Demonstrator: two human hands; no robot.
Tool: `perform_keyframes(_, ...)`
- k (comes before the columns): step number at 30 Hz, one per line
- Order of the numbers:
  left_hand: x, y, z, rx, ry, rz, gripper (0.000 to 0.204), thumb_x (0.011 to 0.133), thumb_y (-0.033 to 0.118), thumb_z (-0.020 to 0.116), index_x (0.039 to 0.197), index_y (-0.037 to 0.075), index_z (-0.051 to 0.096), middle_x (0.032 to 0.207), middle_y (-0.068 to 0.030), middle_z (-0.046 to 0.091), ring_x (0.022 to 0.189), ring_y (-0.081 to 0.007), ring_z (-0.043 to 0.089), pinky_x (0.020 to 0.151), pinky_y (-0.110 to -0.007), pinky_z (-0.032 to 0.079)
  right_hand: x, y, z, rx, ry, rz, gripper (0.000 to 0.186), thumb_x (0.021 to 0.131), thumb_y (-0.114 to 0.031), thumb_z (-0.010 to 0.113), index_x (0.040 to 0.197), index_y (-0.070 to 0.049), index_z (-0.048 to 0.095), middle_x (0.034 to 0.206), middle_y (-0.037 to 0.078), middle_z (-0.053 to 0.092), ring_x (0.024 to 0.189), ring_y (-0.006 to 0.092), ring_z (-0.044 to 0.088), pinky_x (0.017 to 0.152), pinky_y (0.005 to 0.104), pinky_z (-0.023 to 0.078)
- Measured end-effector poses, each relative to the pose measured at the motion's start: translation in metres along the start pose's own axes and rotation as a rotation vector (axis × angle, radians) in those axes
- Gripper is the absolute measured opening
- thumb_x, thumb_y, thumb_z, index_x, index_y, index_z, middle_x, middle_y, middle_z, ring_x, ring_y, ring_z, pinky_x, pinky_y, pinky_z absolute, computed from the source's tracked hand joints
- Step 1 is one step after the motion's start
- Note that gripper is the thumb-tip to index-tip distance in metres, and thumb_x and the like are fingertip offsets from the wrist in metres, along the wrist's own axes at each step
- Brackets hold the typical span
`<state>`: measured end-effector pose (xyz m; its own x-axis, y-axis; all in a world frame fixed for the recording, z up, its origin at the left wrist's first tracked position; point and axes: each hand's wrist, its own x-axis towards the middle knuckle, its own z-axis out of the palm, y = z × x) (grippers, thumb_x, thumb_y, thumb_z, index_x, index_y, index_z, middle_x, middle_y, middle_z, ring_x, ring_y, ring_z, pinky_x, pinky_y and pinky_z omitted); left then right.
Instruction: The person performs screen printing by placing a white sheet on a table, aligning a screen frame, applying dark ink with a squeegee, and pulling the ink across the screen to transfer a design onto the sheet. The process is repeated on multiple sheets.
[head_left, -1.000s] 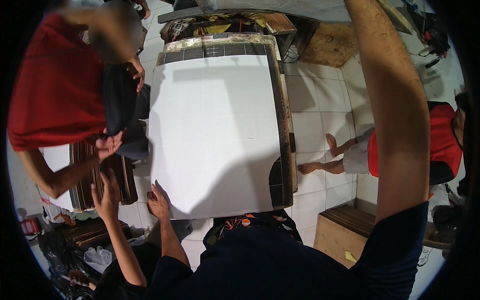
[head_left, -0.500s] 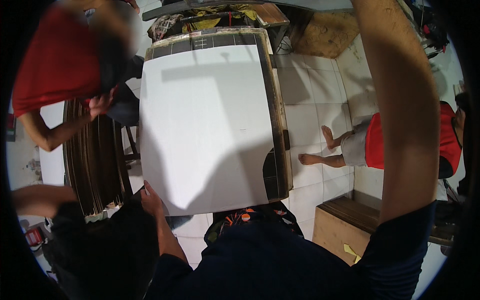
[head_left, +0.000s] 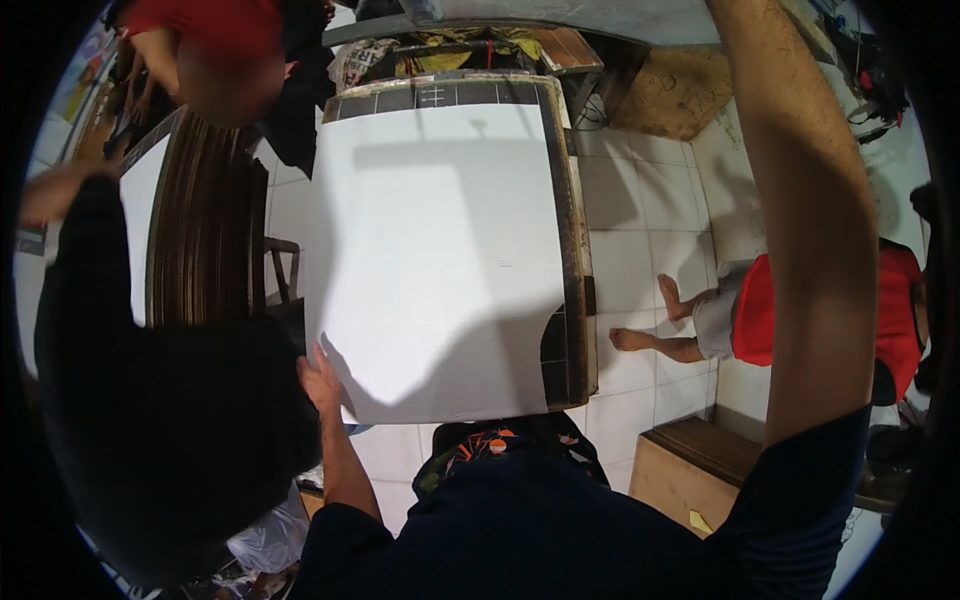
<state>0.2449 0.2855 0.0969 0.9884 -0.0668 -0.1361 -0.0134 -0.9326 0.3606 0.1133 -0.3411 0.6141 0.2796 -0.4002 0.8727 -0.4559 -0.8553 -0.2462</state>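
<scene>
A board with dark grid-lined borders lies before me, mostly covered by a smooth white sheet. My left hand is at the sheet's near left edge, thumb and fingers closed on that edge. My right forearm stretches up the right side to the top of the picture; the hand itself is out of view. Above the board's far end a grey panel crosses the picture.
A person in red leans at upper left; another in black is close on my left, by stacked dark boards. A person in red sits right. A wooden box stands lower right; tiled floor surrounds the board.
The person in red at left has shifted toward the far end and bent over. The person in black has moved up alongside the stacked boards. My left hand stays on the sheet's edge.
</scene>
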Motion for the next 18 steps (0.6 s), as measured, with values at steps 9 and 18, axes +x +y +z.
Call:
perform_keyframes(9, 0.034, 0.033, 0.014, 0.163, -0.091, 0.052, 0.091, 0.104, 0.064, 0.042, 0.141, -0.019, 0.047, 0.138, -0.0398, 0.055, 0.129, -0.0500, 0.057, 0.114, -0.047, 0.043, -0.003, -0.001, -0.003, -0.044, -0.001, -0.009, 0.037, 0.092, -0.034, 0.071, 0.120, -0.011, 0.063, 0.112, 0.022, 0.072, 0.110, 0.0448, 0.066, 0.092, 0.0546, 0.051)
perform_keyframes(18, 0.009, -0.028, 0.008, 0.125, 0.010, 0.010, 0.078, 0.100, 0.067, 0.046, 0.122, -0.005, 0.066, 0.110, -0.0304, 0.072, 0.106, -0.0478, 0.069, 0.094, -0.054, 0.053, -0.007, 0.003, -0.001, -0.026, 0.039, -0.056, 0.036, 0.092, -0.032, 0.070, 0.120, -0.009, 0.062, 0.113, 0.023, 0.071, 0.111, 0.0457, 0.065, 0.092, 0.0544, 0.050)
